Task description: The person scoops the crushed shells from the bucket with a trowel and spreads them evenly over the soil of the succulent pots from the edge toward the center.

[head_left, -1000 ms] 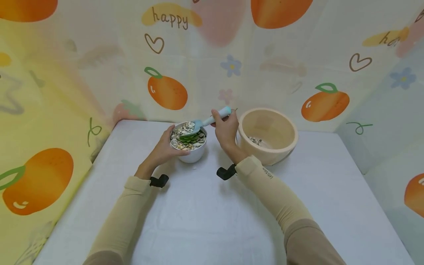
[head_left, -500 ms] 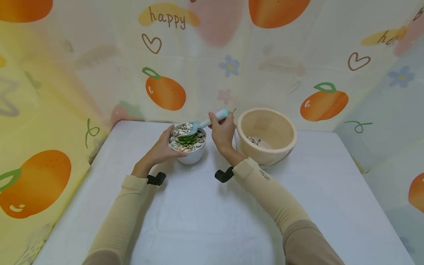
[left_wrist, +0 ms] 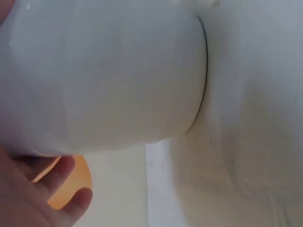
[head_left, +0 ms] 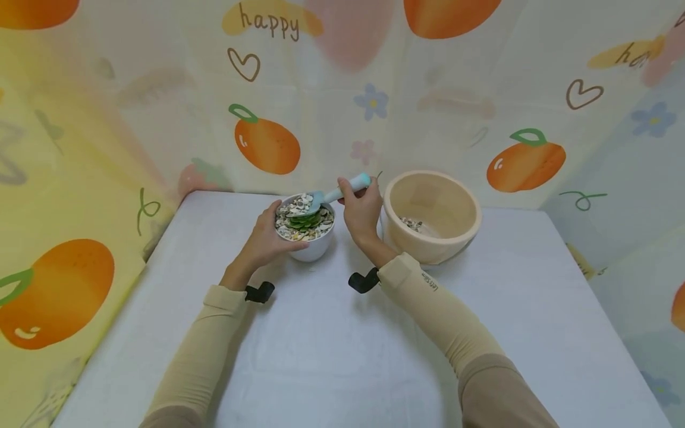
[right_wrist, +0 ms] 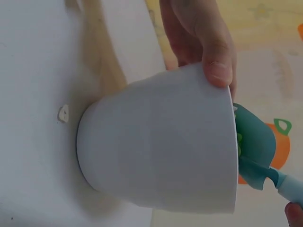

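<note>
A white flower pot (head_left: 312,251) stands on the table, filled with pale pebbles (head_left: 299,234) around a green succulent (head_left: 304,221). My left hand (head_left: 262,239) grips it at the left, thumb across the front just below the rim and fingers around the far side. Between the thumb and fingers of my right hand (head_left: 363,213) is the handle of a light blue toy-sized trowel (head_left: 342,191). Its blade (right_wrist: 258,135) lies over the pot's opening, beside the succulent, with pebbles at its left edge. In the left wrist view the pot's smooth wall (left_wrist: 118,75) fills much of the picture.
Right of the pot, close by my right hand, stands a large beige round planter (head_left: 452,238) with a few pebbles (head_left: 411,224) on its floor. One pale chip (right_wrist: 63,113) lies on the white tablecloth (head_left: 321,356) near the pot's base. A printed fabric backdrop (head_left: 332,131) rises behind the table.
The trowel and my right hand have shifted slightly left toward the pot. My left hand keeps its hold, and the pot and planter stay in place.
</note>
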`<action>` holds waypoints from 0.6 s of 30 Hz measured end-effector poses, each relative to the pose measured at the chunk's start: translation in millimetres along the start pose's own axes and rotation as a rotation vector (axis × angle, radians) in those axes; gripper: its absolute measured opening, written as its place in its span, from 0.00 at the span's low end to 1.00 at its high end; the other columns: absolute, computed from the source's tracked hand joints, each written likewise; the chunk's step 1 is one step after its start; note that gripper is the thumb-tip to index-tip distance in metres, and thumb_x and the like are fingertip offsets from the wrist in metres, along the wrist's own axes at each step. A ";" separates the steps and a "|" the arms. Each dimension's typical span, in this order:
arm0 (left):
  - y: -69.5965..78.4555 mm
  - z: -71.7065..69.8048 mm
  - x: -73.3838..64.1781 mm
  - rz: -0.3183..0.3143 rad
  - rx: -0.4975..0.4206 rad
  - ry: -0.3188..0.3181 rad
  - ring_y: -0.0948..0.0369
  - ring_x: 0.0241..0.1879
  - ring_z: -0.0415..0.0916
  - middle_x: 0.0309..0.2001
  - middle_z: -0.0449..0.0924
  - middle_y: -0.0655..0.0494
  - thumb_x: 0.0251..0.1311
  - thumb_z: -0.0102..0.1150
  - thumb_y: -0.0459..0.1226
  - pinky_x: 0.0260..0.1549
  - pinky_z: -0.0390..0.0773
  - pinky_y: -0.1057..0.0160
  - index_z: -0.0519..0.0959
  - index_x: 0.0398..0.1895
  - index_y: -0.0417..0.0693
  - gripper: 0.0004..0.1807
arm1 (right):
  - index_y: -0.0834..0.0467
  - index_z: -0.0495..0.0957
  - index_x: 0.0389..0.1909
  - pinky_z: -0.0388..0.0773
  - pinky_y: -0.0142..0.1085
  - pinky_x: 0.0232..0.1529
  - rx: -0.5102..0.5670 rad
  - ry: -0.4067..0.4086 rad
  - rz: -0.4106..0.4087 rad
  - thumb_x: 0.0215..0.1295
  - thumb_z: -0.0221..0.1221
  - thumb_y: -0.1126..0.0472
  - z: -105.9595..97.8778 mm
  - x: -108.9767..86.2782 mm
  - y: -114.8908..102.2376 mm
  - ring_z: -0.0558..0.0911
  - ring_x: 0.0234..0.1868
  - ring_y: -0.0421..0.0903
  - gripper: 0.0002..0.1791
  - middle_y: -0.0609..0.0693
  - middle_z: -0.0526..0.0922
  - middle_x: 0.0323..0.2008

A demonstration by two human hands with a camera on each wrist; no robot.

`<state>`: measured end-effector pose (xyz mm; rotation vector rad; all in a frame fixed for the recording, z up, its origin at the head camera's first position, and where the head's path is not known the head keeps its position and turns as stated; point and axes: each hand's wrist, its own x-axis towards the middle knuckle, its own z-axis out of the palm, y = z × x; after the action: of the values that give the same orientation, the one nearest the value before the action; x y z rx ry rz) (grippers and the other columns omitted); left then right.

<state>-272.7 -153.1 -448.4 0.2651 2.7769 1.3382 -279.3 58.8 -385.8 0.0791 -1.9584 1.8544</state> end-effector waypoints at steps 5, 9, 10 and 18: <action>5.3 8.9 -1.6 -0.008 0.017 0.095 0.43 0.70 0.55 0.72 0.56 0.40 0.36 0.77 0.58 0.65 0.61 0.36 0.46 0.77 0.45 0.68 | 0.66 0.70 0.42 0.85 0.44 0.38 -0.027 0.002 -0.063 0.67 0.61 0.54 1.3 4.6 -3.5 0.84 0.33 0.60 0.19 0.61 0.81 0.32; 7.2 13.9 -5.3 -0.010 0.040 0.154 0.43 0.71 0.54 0.72 0.55 0.39 0.37 0.77 0.58 0.66 0.61 0.37 0.46 0.76 0.43 0.68 | 0.65 0.70 0.42 0.84 0.36 0.34 -0.072 -0.009 -0.067 0.67 0.60 0.54 5.1 3.8 -5.2 0.85 0.33 0.59 0.18 0.61 0.83 0.32; 6.8 14.0 -6.0 -0.009 0.051 0.156 0.43 0.71 0.54 0.72 0.55 0.39 0.37 0.77 0.58 0.66 0.61 0.37 0.46 0.76 0.42 0.68 | 0.65 0.70 0.42 0.83 0.33 0.33 -0.084 -0.013 -0.064 0.67 0.60 0.54 5.8 2.8 -5.1 0.85 0.33 0.59 0.18 0.61 0.83 0.32; 3.2 -0.5 3.5 0.039 0.033 0.010 0.42 0.72 0.51 0.74 0.51 0.37 0.40 0.78 0.52 0.68 0.56 0.37 0.43 0.77 0.41 0.67 | 0.66 0.70 0.43 0.78 0.29 0.28 -0.113 -0.006 -0.090 0.68 0.60 0.54 7.1 -1.0 -2.5 0.85 0.30 0.58 0.18 0.62 0.82 0.30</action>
<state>-275.8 -150.9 -445.5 0.3161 2.8187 1.3058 -279.5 51.5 -383.8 0.1362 -2.0253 1.6850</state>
